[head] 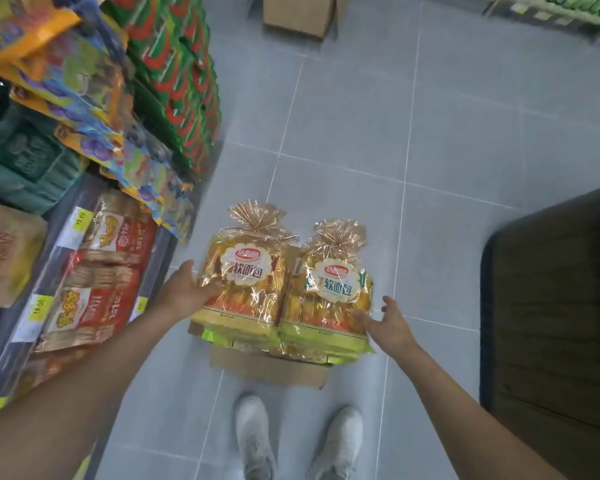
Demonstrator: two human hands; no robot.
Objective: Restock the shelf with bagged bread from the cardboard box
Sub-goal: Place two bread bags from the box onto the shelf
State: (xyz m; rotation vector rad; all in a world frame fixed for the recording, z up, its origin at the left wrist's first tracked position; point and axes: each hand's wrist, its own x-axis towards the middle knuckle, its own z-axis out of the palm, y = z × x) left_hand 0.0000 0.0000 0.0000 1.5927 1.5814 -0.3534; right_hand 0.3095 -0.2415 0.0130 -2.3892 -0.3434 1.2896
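Two bread bags, one [245, 271] beside the other [331, 285], are held over the cardboard box [271, 368]. The left hand [184, 292] and right hand [385, 322] each have fingers clamped on one. The shelf [94, 271] stands left of the box, more bags [291, 344] inside it.

Readable stuff is pretty limited. "软面包" is printed big on the white scalloped label of the left bread bag [245, 271], and the same "软面包" is seen on the right bread bag [333, 289] at its 3 o'clock. A small red logo sits above each, too blurred to be read. "10.00" is shown on a yellow price tag [78, 214] on the shelf edge at 9 o'clock, and again on a lower tag [39, 306].
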